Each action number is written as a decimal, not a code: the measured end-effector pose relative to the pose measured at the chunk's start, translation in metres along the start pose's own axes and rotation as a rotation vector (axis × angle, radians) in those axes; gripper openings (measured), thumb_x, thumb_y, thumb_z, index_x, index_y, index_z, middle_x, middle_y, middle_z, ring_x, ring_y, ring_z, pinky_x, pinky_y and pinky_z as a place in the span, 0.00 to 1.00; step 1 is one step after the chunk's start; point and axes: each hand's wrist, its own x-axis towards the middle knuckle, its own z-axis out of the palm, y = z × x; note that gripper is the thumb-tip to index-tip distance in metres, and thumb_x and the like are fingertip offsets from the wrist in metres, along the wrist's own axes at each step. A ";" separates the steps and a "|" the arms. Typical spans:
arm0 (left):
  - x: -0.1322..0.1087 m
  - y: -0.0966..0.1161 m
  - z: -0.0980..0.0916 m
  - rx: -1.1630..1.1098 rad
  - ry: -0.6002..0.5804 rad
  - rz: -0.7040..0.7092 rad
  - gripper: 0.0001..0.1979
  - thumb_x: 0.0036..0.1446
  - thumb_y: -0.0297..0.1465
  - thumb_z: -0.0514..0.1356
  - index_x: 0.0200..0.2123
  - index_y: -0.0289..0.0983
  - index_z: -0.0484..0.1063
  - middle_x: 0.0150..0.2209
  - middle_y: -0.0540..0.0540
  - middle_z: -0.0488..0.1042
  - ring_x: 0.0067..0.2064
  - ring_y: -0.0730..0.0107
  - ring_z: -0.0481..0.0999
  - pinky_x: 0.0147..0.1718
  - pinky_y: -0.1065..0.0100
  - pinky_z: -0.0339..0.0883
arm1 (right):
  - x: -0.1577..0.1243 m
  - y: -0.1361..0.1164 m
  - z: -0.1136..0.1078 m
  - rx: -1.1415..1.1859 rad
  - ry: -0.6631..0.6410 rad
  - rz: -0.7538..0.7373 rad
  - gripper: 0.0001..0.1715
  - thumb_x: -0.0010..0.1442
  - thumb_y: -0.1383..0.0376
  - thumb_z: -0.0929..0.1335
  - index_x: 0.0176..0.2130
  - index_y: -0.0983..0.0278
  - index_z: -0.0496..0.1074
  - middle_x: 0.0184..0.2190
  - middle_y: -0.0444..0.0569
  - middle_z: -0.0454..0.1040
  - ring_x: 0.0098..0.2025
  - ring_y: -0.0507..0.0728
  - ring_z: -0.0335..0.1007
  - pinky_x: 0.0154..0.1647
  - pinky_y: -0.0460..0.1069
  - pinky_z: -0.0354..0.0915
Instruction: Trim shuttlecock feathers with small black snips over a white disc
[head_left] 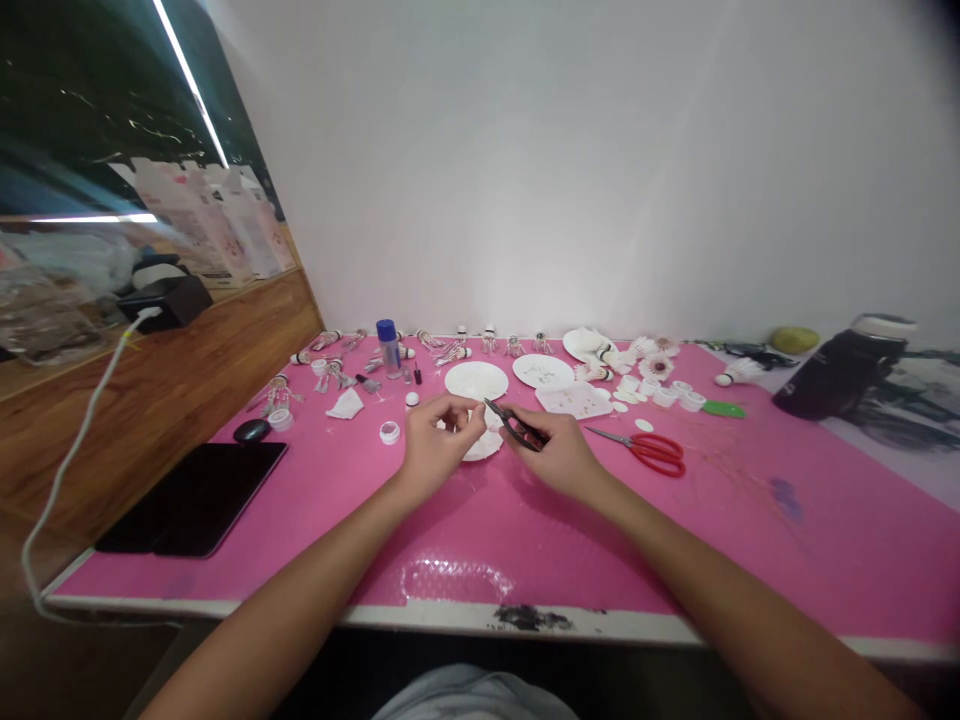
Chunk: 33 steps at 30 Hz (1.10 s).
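Observation:
Over the middle of the pink tabletop, my right hand is wrapped round a pair of dark pliers. The pliers' tip points left, close to the fingertips of my left hand. Thumb and forefinger of the left hand are pinched together; whatever is between them is too small to make out. Behind and under the hands lie white round plates, the nearest partly hidden by my fingers. A second plate with small bits on it sits further right, behind a white shallow tray.
Red-handled scissors lie to the right. Shuttlecocks and small white jars are scattered about. A blue-capped bottle stands at the back. At left lies a black tablet; a dark flask is at far right.

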 end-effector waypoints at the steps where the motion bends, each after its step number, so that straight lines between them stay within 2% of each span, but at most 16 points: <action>1: 0.000 0.000 0.000 0.002 0.001 -0.001 0.06 0.58 0.32 0.67 0.31 0.36 0.81 0.21 0.52 0.69 0.25 0.75 0.66 0.27 0.71 0.62 | 0.000 -0.001 0.000 0.000 0.001 0.002 0.25 0.64 0.59 0.70 0.59 0.63 0.79 0.43 0.50 0.84 0.38 0.59 0.78 0.39 0.50 0.69; 9: 0.000 0.000 0.000 0.010 0.005 -0.007 0.05 0.57 0.32 0.67 0.32 0.36 0.81 0.21 0.53 0.68 0.24 0.76 0.65 0.26 0.71 0.61 | 0.000 -0.003 -0.001 -0.012 -0.002 0.013 0.27 0.64 0.58 0.69 0.59 0.64 0.79 0.32 0.46 0.80 0.29 0.54 0.68 0.31 0.48 0.63; 16: 0.000 -0.001 0.000 0.007 0.000 -0.008 0.05 0.58 0.32 0.67 0.32 0.36 0.81 0.21 0.52 0.68 0.24 0.75 0.65 0.26 0.71 0.61 | 0.000 -0.003 0.000 -0.030 -0.015 0.013 0.27 0.65 0.56 0.69 0.59 0.65 0.79 0.28 0.45 0.77 0.27 0.52 0.64 0.30 0.47 0.60; 25: 0.000 -0.001 0.000 0.004 -0.005 -0.012 0.05 0.57 0.32 0.67 0.32 0.36 0.81 0.21 0.52 0.68 0.24 0.76 0.65 0.26 0.71 0.60 | 0.000 -0.001 -0.001 -0.017 -0.032 0.010 0.27 0.65 0.58 0.69 0.59 0.64 0.79 0.33 0.47 0.81 0.29 0.54 0.69 0.32 0.48 0.64; 33: 0.001 0.000 -0.001 0.015 -0.019 -0.008 0.04 0.56 0.30 0.67 0.31 0.36 0.81 0.20 0.53 0.66 0.23 0.77 0.63 0.25 0.72 0.59 | 0.001 0.003 0.001 0.015 -0.032 0.006 0.27 0.64 0.58 0.69 0.59 0.65 0.79 0.39 0.50 0.84 0.34 0.58 0.75 0.38 0.50 0.69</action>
